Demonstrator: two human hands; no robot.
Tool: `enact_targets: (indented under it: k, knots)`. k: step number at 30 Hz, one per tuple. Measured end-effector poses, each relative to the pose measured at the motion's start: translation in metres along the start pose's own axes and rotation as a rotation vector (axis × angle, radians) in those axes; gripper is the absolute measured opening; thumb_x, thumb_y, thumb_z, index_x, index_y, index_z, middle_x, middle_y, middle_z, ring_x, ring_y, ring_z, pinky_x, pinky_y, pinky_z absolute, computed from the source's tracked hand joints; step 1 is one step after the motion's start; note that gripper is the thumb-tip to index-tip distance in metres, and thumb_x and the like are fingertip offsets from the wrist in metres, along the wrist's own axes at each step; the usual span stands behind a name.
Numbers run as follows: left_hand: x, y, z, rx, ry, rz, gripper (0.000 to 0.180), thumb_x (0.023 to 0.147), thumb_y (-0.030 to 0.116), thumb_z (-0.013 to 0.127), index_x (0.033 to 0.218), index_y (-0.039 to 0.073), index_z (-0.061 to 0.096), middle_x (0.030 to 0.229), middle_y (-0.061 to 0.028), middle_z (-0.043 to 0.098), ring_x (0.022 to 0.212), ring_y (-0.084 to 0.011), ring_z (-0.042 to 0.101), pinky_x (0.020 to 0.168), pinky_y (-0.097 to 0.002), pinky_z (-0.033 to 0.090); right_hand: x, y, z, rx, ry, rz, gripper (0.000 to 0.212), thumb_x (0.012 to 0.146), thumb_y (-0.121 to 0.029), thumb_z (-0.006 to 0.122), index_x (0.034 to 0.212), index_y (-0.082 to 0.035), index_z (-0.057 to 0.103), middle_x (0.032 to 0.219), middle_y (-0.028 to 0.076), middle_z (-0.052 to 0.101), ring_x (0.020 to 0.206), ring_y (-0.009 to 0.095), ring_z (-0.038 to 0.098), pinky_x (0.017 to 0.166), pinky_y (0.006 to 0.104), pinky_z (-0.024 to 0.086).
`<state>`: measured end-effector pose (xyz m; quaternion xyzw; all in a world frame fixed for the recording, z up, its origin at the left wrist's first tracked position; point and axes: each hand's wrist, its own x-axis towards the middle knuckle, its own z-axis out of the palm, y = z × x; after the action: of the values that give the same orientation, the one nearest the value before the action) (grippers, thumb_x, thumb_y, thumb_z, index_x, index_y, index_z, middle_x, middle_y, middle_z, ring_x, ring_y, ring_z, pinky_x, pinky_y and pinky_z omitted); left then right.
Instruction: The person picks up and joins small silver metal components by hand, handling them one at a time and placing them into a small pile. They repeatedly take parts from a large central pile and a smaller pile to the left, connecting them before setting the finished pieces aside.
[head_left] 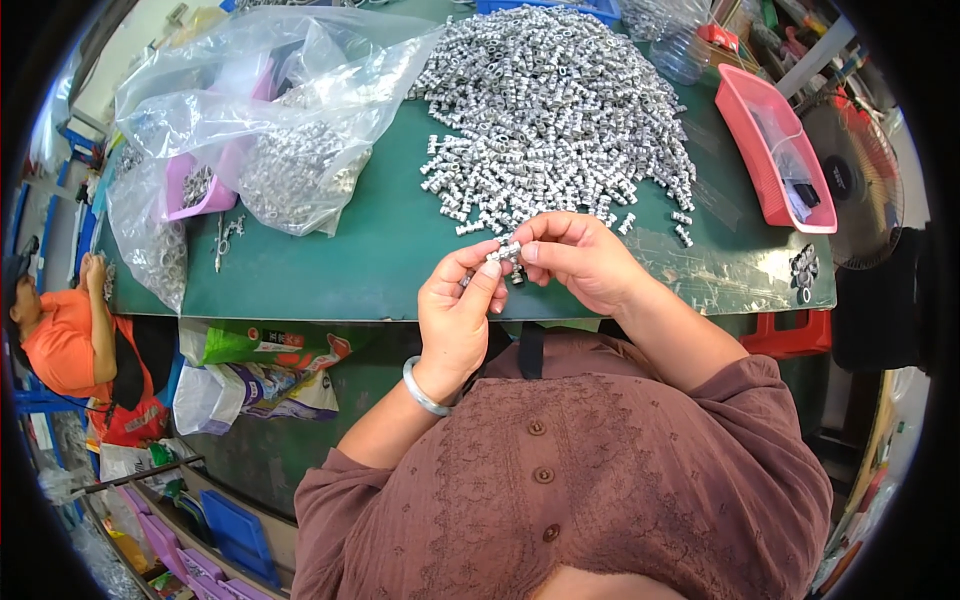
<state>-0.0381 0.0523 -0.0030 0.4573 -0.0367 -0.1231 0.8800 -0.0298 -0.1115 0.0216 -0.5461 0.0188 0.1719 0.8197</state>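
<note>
A small silvery fitting (506, 253) sits between the two hands: the left hand (458, 298) pinches it between thumb and curled fingers, while the right hand (588, 264) closes thumb and forefinger at its right end. Beyond lies a heap (560, 110) of shiny, knobbly metal pieces on a smooth green table (300, 285), beside a crinkled clear bag (390, 70).

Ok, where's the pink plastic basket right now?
In the head view, the pink plastic basket sits on the right side of the green table, between the heap of small metal fittings and the fan.
</note>
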Motion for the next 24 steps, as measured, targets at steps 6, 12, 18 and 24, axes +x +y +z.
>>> enact_targets:
  k: [6,12,18,24]
  knots:
    - [0.002,0.001,-0.003,0.045,0.0,0.042,0.02,0.086,0.005,0.053,0.105,0.0,0.054,0.084,-0.0071,0.06,0.063,-0.0073,0.05,0.055,-0.0187,0.041,0.006,-0.001,0.003,-0.027,-0.002,-0.007,0.013,0.079,-0.009,0.062,0.09,-0.003,0.061,0.076,0.0,0.058,0.062,0.007,0.052,0.056,0.02,0.042]
    - [0.002,0.0,-0.006,0.078,0.015,0.049,0.021,0.086,0.005,0.053,0.106,0.0,0.054,0.085,-0.0072,0.06,0.062,-0.0073,0.05,0.055,-0.0186,0.041,0.007,0.0,0.006,-0.016,0.023,0.014,0.012,0.079,-0.008,0.06,0.089,-0.002,0.061,0.075,0.0,0.058,0.062,0.007,0.052,0.056,0.0201,0.042]
    - [0.005,0.001,-0.009,0.011,0.013,0.001,0.021,0.086,0.005,0.053,0.106,0.0,0.053,0.085,-0.0079,0.06,0.064,-0.0077,0.05,0.055,-0.0189,0.041,0.01,0.001,0.006,-0.009,0.024,0.02,0.011,0.079,-0.006,0.059,0.089,-0.002,0.061,0.075,0.0,0.058,0.062,0.007,0.051,0.056,0.0201,0.042]
    - [0.007,0.001,-0.015,-0.255,0.003,-0.18,0.018,0.088,0.006,0.05,0.105,0.001,0.053,0.084,-0.0066,0.058,0.064,-0.0086,0.048,0.055,-0.0202,0.039,0.005,0.003,0.004,-0.074,0.001,0.028,0.013,0.082,-0.005,0.055,0.094,-0.002,0.059,0.081,0.002,0.059,0.067,0.008,0.052,0.063,0.0218,0.043]
